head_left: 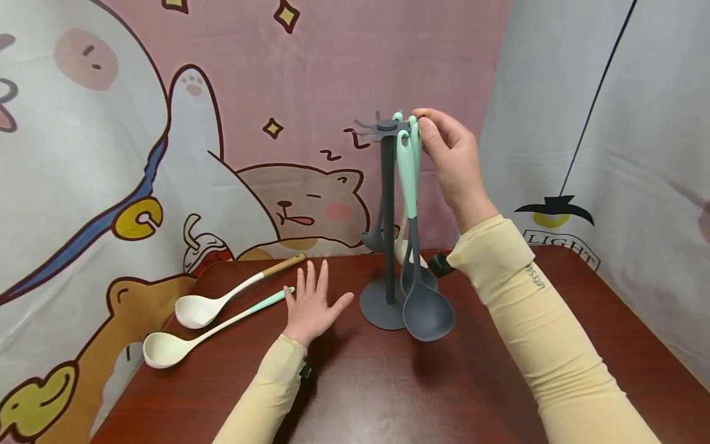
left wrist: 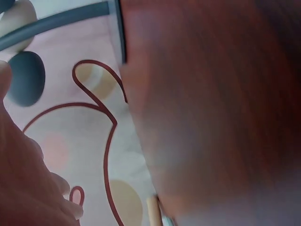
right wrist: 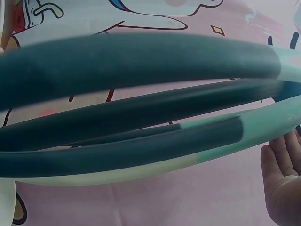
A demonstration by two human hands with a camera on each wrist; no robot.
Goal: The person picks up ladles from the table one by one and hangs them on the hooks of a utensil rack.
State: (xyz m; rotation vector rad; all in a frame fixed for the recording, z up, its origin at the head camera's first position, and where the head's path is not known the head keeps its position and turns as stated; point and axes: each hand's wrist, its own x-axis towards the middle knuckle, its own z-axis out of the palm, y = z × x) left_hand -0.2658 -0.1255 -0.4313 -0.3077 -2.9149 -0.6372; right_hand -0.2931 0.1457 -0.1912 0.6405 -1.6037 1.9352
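Observation:
My right hand (head_left: pixel 452 154) is raised at the top of a dark grey utensil stand (head_left: pixel 390 216), its thumb and forefinger pinching the end of a mint handle by the hooks. A grey ladle (head_left: pixel 428 313) with a mint handle (head_left: pixel 407 176) hangs in front, and another grey utensil is partly hidden behind it. Dark stems (right wrist: pixel 141 56) and a cream stem (right wrist: pixel 117 178) cross the right wrist view. Over the table, left of the stand's base, my left hand (head_left: pixel 313 308) spreads its fingers and holds nothing.
Two ladles lie left of my left hand: a white ladle (head_left: pixel 196 310) with a wooden handle and a cream ladle (head_left: pixel 166 349) with a mint handle end. The reddish-brown table (head_left: pixel 366 394) meets a printed cloth backdrop (head_left: pixel 432 55) along its far edge.

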